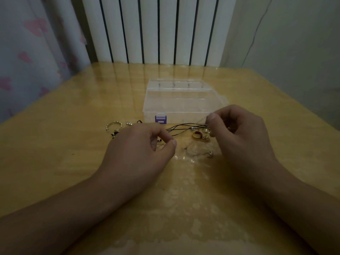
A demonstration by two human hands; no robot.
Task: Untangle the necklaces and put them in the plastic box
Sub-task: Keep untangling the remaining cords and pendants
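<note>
Black necklace cords (185, 126) stretch between my two hands just above the wooden table. My left hand (141, 146) pinches one end with curled fingers, and my right hand (239, 131) pinches the other end near some small metal beads. A thin silvery chain (195, 153) lies on the table between and below my hands. The clear plastic box (180, 100) with a purple latch (160, 119) sits closed just behind the cords.
A gold ring (197, 134) and small metal charms lie under the cords. A silver bracelet (114, 126) and a small stud (128, 123) lie left of the box. A white radiator stands beyond the table's far edge, with a curtain at the left.
</note>
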